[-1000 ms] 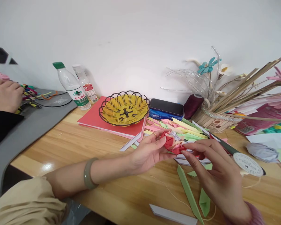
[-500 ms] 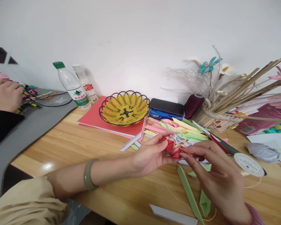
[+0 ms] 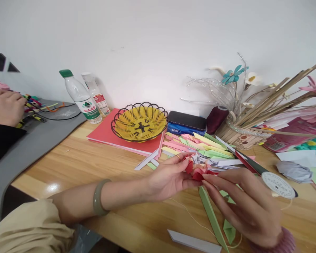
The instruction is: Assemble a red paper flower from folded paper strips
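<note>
A small folded paper flower (image 3: pixel 199 166), red outside with pale orange and lilac folds inside, is between my two hands above the wooden table. My left hand (image 3: pixel 171 175) cups it from the left, thumb on top and fingers behind and beneath. The thumb and fingertips of my right hand (image 3: pixel 242 200) pinch a red fold at its lower right edge. Just beyond lie several folded paper strips (image 3: pixel 200 144) in pink, yellow, green and lilac. Below my hands are a long green strip (image 3: pixel 212 216) and a lilac strip (image 3: pixel 193 241).
A yellow woven basket (image 3: pixel 152 121) rests on red paper (image 3: pixel 100 128), near two bottles (image 3: pixel 88 109). A string spool (image 3: pixel 278 185) and crumpled paper (image 3: pixel 294 172) lie right, before a stick vase (image 3: pixel 249 137). Another person's hand (image 3: pixel 7 105) is at far left.
My right hand has turned slightly and shifted a little downward and right, its fingers straighter on the red fold. The flower has tilted a little; my left hand stays almost still.
</note>
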A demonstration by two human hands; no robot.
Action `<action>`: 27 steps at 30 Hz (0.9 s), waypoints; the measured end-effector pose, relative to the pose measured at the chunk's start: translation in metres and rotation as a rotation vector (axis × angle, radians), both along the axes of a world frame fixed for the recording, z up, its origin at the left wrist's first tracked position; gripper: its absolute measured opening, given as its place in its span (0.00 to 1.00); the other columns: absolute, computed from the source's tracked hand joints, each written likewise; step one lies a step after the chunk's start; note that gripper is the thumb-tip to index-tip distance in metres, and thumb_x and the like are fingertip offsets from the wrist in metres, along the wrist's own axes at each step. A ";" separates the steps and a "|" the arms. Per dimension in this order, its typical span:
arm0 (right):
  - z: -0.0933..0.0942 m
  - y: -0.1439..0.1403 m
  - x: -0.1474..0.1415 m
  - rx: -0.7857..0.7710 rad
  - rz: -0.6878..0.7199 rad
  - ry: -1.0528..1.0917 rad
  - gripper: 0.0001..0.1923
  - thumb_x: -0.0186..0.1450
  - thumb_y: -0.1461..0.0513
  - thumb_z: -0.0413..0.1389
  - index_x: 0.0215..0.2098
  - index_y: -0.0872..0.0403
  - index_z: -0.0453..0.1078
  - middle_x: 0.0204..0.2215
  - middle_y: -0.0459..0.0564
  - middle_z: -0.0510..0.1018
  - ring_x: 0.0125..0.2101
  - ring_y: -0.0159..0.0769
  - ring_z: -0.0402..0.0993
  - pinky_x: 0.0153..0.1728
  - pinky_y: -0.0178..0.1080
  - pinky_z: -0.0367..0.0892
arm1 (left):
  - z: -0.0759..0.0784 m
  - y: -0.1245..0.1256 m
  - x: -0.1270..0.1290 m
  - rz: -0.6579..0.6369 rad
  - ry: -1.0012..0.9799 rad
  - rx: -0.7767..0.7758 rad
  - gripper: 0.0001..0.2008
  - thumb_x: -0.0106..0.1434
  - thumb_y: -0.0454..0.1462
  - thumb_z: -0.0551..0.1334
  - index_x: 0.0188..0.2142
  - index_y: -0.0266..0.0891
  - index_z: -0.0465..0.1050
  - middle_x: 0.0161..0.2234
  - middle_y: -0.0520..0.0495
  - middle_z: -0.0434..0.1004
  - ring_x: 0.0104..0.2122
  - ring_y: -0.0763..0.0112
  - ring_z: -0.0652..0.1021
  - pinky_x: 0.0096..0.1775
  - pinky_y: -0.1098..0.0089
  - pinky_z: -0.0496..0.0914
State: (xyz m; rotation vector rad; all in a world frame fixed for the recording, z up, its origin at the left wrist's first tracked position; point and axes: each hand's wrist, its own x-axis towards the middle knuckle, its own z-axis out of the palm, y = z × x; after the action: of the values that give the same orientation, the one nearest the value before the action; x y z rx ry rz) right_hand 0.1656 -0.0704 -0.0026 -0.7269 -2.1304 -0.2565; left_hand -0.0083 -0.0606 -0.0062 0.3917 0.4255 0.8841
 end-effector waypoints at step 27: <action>0.004 0.008 -0.005 -0.570 -0.040 0.216 0.03 0.59 0.60 0.57 0.32 0.49 0.72 0.27 0.46 0.72 0.29 0.33 0.69 0.28 0.35 0.66 | -0.004 0.005 0.001 0.040 0.046 0.022 0.09 0.60 0.31 0.57 0.41 0.36 0.66 0.33 0.47 0.72 0.34 0.75 0.76 0.42 0.70 0.69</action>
State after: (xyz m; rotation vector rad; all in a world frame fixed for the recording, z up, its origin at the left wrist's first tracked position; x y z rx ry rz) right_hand 0.1607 -0.0622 0.0010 -1.0664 -1.9882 0.4126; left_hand -0.0071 -0.0561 -0.0106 0.4262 0.4676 0.9202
